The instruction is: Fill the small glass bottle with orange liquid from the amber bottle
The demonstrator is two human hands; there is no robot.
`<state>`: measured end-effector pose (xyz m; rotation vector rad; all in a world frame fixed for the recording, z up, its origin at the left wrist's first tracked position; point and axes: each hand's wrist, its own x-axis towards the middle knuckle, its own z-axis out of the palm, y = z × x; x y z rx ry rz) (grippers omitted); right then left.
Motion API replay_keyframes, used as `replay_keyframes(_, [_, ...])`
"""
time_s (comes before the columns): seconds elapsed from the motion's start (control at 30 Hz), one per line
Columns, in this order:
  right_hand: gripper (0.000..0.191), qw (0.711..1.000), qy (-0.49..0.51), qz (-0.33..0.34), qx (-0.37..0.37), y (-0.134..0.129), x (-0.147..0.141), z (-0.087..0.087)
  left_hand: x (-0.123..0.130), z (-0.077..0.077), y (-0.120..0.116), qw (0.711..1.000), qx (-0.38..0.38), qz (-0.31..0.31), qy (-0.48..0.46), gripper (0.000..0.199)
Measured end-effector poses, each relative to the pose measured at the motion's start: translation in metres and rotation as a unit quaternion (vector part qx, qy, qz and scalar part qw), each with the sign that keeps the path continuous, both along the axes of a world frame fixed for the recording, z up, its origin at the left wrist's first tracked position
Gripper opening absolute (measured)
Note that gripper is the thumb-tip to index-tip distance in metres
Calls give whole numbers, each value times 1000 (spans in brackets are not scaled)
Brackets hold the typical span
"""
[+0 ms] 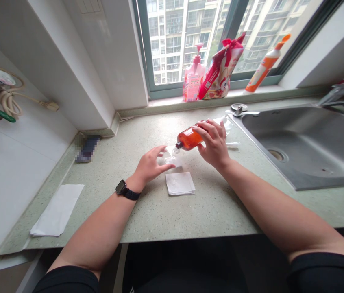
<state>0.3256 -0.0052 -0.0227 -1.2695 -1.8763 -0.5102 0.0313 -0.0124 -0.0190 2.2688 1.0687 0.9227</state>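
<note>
At the far left, a coiled cream electrical cable (9, 101) hangs on the white wall above a green-handled tool (4, 115). Along the left edge of the speckled pale-green stone tabletop (160, 215) lies a flat white paper sheet (57, 210), and near the back left corner sits a dark flat object (88, 148), too blurred to identify.

The left hand (150, 165), with a black smartwatch (123, 190) on its wrist, reaches mid-tabletop. Its grip is apart, fingers spread, just beside a small clear plastic piece (168, 156); whether they touch it is hard to tell. Just below lies a folded white paper tissue (180, 183).

The right hand (213, 142) has its grip clamped around a tilted amber bottle (190, 137), which sits above the tabletop, toward the back edge and midway along it, with its dark neck pointing down and left toward the clear piece. Crumpled clear plastic film (222, 124) lies behind that hand.

On the windowsill stand a pink pump bottle (193, 73), a red-and-white bag with a bow (220, 69), and an orange-and-white squeeze bottle (265, 65). To the right, a stainless steel sink (303, 146) is set into the tabletop, with a chrome faucet base (239, 110) at its back left corner.
</note>
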Motion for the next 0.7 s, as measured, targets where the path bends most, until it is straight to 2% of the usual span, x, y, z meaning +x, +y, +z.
replay_keyframes(0.47, [74,1000,-12,-9,7,1,0,0,0,-2,0,1000,0,-1,0,76])
replay_keyframes(0.7, [79,1000,-14,-4,10,0,1,1,0,-1,0,1000,6,-1,11,78])
